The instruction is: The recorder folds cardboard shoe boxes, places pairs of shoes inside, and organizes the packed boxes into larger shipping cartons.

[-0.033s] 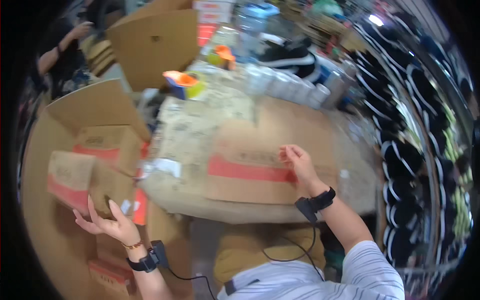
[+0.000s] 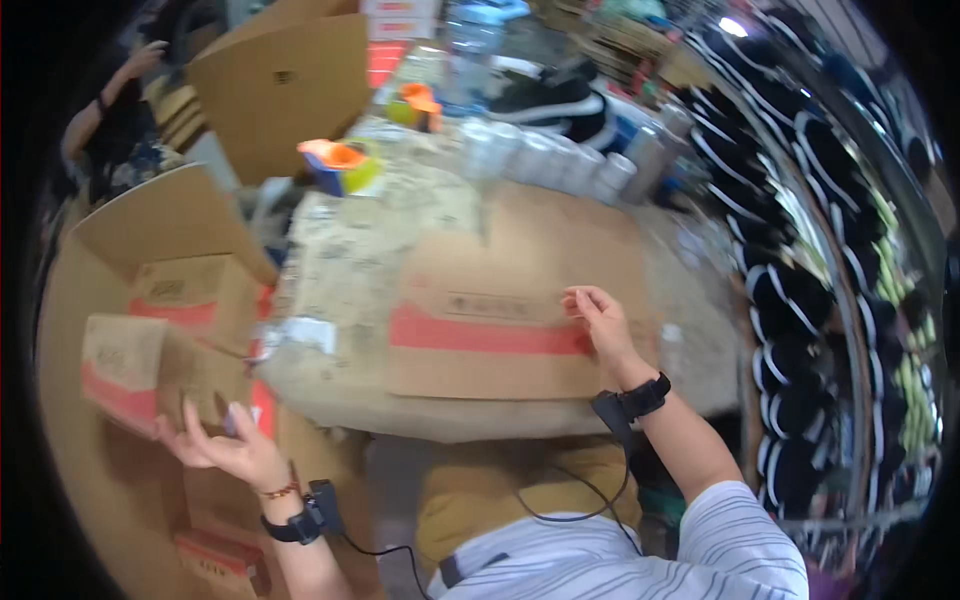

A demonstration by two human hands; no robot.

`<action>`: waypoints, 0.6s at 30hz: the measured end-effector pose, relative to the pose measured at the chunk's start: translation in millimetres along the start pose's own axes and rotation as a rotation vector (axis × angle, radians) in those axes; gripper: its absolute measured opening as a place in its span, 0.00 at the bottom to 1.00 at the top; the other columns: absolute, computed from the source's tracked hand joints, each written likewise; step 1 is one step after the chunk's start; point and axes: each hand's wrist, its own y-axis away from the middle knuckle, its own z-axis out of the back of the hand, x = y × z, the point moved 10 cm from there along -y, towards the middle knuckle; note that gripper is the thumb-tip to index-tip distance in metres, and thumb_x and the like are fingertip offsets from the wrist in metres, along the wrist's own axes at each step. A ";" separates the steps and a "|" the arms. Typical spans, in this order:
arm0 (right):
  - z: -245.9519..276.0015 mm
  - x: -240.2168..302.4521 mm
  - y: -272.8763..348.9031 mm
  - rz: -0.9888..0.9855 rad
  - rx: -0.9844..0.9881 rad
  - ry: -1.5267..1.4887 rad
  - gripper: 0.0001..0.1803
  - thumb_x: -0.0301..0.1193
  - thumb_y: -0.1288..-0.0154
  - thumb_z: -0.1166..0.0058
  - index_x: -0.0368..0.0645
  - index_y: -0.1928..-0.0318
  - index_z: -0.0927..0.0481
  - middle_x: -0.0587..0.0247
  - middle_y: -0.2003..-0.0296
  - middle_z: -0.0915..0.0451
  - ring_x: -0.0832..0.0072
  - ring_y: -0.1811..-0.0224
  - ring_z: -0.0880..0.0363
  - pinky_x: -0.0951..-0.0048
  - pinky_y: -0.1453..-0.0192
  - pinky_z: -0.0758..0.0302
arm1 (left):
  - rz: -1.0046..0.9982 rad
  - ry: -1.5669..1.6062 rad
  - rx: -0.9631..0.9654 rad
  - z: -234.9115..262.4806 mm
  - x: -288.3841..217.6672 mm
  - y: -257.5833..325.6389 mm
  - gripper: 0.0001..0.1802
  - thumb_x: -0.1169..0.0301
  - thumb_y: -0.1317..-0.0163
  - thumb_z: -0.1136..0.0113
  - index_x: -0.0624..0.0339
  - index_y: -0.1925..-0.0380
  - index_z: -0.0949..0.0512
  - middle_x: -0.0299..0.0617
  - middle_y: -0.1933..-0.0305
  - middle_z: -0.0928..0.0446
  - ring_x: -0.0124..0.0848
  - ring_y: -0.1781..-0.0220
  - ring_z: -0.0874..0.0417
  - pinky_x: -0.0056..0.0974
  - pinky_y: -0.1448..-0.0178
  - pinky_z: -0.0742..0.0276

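Flattened brown cardboard box with red stripe (image 2: 500, 330) lies on the round stone-topped table (image 2: 350, 250); open brown cardboard carton (image 2: 130, 300) left; black shoes rack (image 2: 800, 300) right.

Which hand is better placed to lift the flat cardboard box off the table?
Right. The right hand already rests on the flat box, while the left hand is off to the side at a small box.

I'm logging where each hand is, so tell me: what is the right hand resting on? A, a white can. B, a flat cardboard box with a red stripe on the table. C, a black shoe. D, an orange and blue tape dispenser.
B: the right hand lies on the flat box with the red stripe on the table, far from the other things.
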 end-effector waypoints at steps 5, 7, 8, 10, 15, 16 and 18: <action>131.3 -11.9 82.9 0.178 -0.502 0.102 0.12 0.33 0.28 0.53 0.39 0.53 0.21 0.70 0.60 0.21 0.85 0.56 0.26 0.80 0.50 0.31 | 0.294 0.669 0.557 -106.4 -135.2 100.7 0.27 0.69 0.45 0.37 0.64 0.44 0.29 0.52 0.41 0.29 0.48 0.35 0.32 0.48 0.31 0.41; 130.6 -8.2 99.2 0.155 -0.535 -0.053 0.11 0.33 0.28 0.52 0.42 0.53 0.22 0.71 0.59 0.22 0.85 0.56 0.27 0.80 0.52 0.33 | 0.295 0.902 0.936 -122.2 -218.1 129.8 0.22 0.70 0.48 0.34 0.64 0.53 0.23 0.49 0.56 0.21 0.42 0.54 0.20 0.42 0.48 0.25; 130.4 -4.8 102.2 0.133 -0.562 -0.196 0.10 0.32 0.28 0.52 0.42 0.53 0.22 0.71 0.59 0.22 0.85 0.55 0.28 0.79 0.49 0.33 | 0.207 1.023 1.150 -123.6 -268.2 152.5 0.21 0.68 0.48 0.33 0.64 0.54 0.23 0.47 0.60 0.19 0.38 0.57 0.18 0.39 0.52 0.23; 121.1 8.1 96.5 0.173 -0.557 -0.362 0.09 0.32 0.29 0.51 0.42 0.54 0.23 0.71 0.61 0.22 0.84 0.56 0.28 0.77 0.49 0.32 | 0.360 1.146 1.617 -108.2 -332.4 212.8 0.22 0.61 0.45 0.32 0.67 0.58 0.23 0.47 0.60 0.18 0.32 0.61 0.17 0.35 0.56 0.22; 88.3 78.1 80.7 0.533 -0.522 -0.012 0.08 0.28 0.33 0.48 0.42 0.55 0.23 0.69 0.62 0.23 0.80 0.58 0.26 0.73 0.53 0.30 | 0.573 1.142 1.799 -93.3 -380.0 236.9 0.23 0.55 0.40 0.36 0.68 0.61 0.23 0.44 0.66 0.17 0.25 0.66 0.17 0.32 0.58 0.21; 71.7 114.9 92.9 0.792 -0.513 0.427 0.10 0.26 0.38 0.47 0.43 0.56 0.23 0.67 0.62 0.23 0.76 0.58 0.25 0.70 0.52 0.30 | 0.814 1.184 1.838 -94.1 -376.6 250.2 0.23 0.54 0.39 0.38 0.67 0.62 0.22 0.45 0.66 0.17 0.25 0.67 0.17 0.31 0.60 0.20; 43.6 135.5 106.2 1.048 -0.481 0.869 0.12 0.24 0.43 0.45 0.45 0.57 0.23 0.66 0.63 0.24 0.71 0.59 0.24 0.67 0.51 0.29 | 1.215 1.318 1.896 -85.0 -387.6 265.2 0.21 0.55 0.35 0.42 0.65 0.62 0.24 0.46 0.67 0.18 0.29 0.69 0.17 0.34 0.60 0.18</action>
